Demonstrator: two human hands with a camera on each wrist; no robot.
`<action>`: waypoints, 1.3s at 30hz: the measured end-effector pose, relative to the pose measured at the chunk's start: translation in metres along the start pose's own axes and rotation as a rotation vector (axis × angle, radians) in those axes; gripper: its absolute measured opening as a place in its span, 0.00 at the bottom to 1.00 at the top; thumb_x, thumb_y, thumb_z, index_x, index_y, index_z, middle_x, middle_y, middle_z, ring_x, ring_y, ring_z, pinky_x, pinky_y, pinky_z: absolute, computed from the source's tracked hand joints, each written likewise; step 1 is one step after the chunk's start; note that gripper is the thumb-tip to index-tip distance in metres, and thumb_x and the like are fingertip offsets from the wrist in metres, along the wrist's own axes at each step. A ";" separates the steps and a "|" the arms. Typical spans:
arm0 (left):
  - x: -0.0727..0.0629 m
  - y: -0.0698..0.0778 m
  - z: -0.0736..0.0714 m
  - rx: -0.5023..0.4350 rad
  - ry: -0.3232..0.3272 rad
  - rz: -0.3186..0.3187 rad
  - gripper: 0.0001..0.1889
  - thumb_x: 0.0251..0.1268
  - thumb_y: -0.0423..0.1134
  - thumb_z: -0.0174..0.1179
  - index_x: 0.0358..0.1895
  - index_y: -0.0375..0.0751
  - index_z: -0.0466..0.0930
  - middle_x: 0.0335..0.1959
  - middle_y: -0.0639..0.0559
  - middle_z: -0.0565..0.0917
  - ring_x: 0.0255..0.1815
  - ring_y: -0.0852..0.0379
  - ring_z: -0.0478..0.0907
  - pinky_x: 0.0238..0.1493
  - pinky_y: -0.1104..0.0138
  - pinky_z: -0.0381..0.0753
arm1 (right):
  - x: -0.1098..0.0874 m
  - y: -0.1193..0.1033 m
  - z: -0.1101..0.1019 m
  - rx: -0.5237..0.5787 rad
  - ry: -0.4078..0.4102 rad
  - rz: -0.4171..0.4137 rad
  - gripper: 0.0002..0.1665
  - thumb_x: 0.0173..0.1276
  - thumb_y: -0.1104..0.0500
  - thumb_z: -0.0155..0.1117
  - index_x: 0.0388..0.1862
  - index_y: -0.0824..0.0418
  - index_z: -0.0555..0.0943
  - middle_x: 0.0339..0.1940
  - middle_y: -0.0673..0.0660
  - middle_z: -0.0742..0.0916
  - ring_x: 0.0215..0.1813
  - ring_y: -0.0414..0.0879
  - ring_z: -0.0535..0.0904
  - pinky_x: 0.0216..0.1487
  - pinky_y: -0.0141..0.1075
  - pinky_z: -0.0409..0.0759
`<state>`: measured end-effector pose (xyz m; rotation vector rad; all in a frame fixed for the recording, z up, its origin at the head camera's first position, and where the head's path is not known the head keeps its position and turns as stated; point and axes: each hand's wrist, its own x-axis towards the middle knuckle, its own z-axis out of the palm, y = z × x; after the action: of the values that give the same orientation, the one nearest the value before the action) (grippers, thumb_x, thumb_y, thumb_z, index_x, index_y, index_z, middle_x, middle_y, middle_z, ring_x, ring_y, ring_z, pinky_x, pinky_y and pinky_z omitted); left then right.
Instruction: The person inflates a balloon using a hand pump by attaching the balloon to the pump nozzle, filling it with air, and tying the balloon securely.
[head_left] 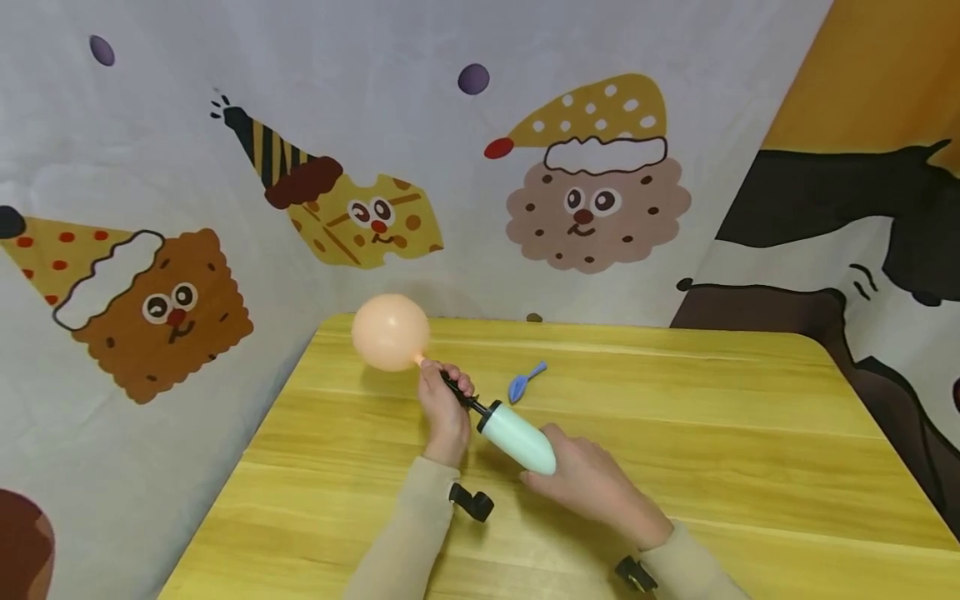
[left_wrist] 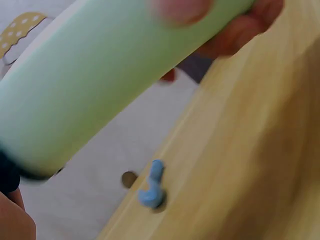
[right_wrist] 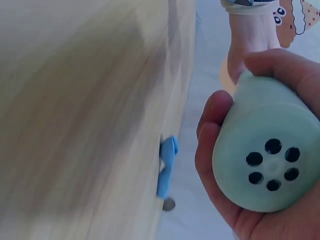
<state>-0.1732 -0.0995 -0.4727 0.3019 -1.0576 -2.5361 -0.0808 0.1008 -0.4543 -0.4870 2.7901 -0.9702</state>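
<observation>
A hand balloon pump with a mint-green barrel and black front end slants between both hands. My right hand grips the barrel; in the right wrist view its fingers wrap the pump, whose round end has several dark holes. At the black nozzle end, my left hand holds the pump and pinches the neck of a round, partly inflated peach balloon. The left wrist view is mostly filled by the green barrel. A limp blue balloon lies on the table beyond the pump.
The yellow wood-grain table ends at a white cloth backdrop printed with cartoon snacks in party hats. Black camera mounts sit on both wrists, over beige sleeves.
</observation>
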 end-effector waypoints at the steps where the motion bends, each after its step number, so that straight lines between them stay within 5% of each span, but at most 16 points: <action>1: 0.004 0.003 -0.001 -0.005 0.006 0.001 0.19 0.89 0.49 0.36 0.34 0.44 0.64 0.23 0.54 0.71 0.17 0.62 0.67 0.18 0.73 0.69 | -0.002 0.002 -0.003 -0.003 0.002 -0.008 0.32 0.58 0.44 0.79 0.52 0.61 0.78 0.25 0.47 0.80 0.23 0.40 0.74 0.21 0.35 0.74; 11: 0.028 0.024 -0.024 -0.060 0.130 0.060 0.19 0.88 0.51 0.39 0.35 0.44 0.63 0.21 0.54 0.71 0.15 0.62 0.66 0.17 0.74 0.67 | -0.033 0.038 -0.017 -0.064 -0.045 -0.084 0.34 0.60 0.40 0.78 0.57 0.58 0.78 0.35 0.48 0.87 0.30 0.36 0.78 0.29 0.35 0.77; 23: 0.003 0.000 -0.014 -0.039 0.079 0.035 0.18 0.89 0.46 0.34 0.35 0.43 0.62 0.22 0.53 0.70 0.16 0.62 0.66 0.17 0.73 0.67 | -0.019 0.027 -0.006 -0.095 -0.015 -0.068 0.31 0.56 0.47 0.79 0.53 0.60 0.79 0.30 0.46 0.84 0.26 0.36 0.75 0.25 0.34 0.75; 34: -0.022 -0.020 0.000 -0.016 0.023 -0.051 0.18 0.89 0.47 0.34 0.36 0.44 0.63 0.23 0.54 0.71 0.18 0.62 0.68 0.20 0.73 0.70 | 0.005 0.007 -0.001 -0.105 0.013 -0.074 0.26 0.57 0.49 0.78 0.46 0.62 0.77 0.24 0.47 0.79 0.22 0.40 0.73 0.20 0.34 0.73; 39: -0.027 -0.020 -0.003 0.039 0.016 -0.027 0.20 0.89 0.49 0.34 0.34 0.44 0.64 0.22 0.54 0.72 0.17 0.62 0.69 0.20 0.73 0.71 | 0.008 0.003 0.003 -0.077 -0.011 -0.064 0.27 0.57 0.48 0.78 0.46 0.62 0.77 0.24 0.48 0.79 0.22 0.41 0.73 0.21 0.36 0.74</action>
<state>-0.1535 -0.0770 -0.4876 0.3486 -1.1055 -2.5347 -0.0878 0.0984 -0.4587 -0.5930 2.8264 -0.8726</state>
